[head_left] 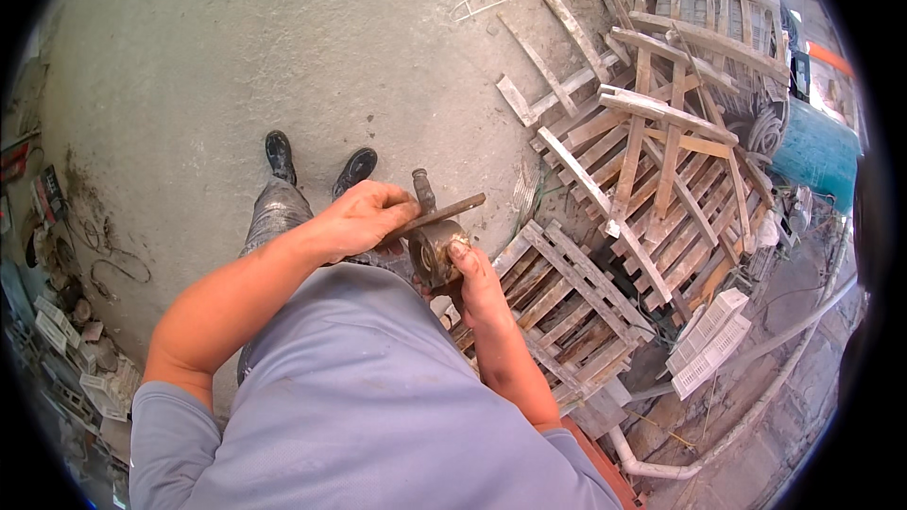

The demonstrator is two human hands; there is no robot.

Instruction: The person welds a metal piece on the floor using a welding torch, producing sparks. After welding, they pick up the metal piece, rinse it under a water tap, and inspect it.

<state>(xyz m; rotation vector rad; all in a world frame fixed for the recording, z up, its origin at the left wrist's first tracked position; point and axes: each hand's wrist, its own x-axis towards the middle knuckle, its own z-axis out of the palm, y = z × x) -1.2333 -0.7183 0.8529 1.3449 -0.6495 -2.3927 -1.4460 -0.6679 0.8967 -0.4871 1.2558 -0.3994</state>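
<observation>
In front of my waist I hold up a worn, brownish metal fitting [432, 253] with a round, hollow-looking body. My right hand [480, 285] is closed round its right side, the thumb pressed on top. A narrow flat bar [457, 208], dark and rusty-looking, lies across the fitting at a slant. Closed on the bar's lower left end is my left hand [370, 217]. Beyond the bar a short pipe-like stub [422, 191] sticks out. Whether bar, stub and body are joined, I cannot tell. My fingers hide the fitting's underside.
Wooden pallets and loose slats [652, 161] are heaped on the right, with another pallet [567, 307] close by my right forearm. White plastic crates [709, 345] and a teal drum [814, 153] stand farther right. Clutter with a cord [118, 255] lines the left. Underfoot is a concrete floor [217, 57].
</observation>
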